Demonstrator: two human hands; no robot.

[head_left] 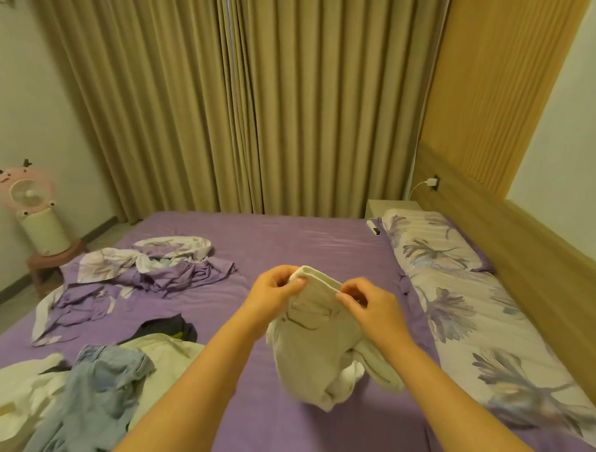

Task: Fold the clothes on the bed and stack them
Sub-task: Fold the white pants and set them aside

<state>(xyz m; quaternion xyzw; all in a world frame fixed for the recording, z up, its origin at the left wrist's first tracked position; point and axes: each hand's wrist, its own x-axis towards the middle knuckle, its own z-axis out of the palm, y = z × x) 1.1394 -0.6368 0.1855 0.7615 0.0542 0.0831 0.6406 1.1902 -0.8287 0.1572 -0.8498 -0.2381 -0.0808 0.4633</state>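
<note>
I have the beige trousers point(314, 332) lifted off the bed point(289, 239), my left hand point(275, 291) and right hand point(371, 309) each pinching the waistband at its 2 ends, so both grips are closed on cloth while the legs hang bunched below them, just above the sheet. This looks like the opening of 1 fold. Next I judge I must shake the legs straight and lay them flat beneath my grips; the unfolded pile point(88, 380) waits left of them.
</note>
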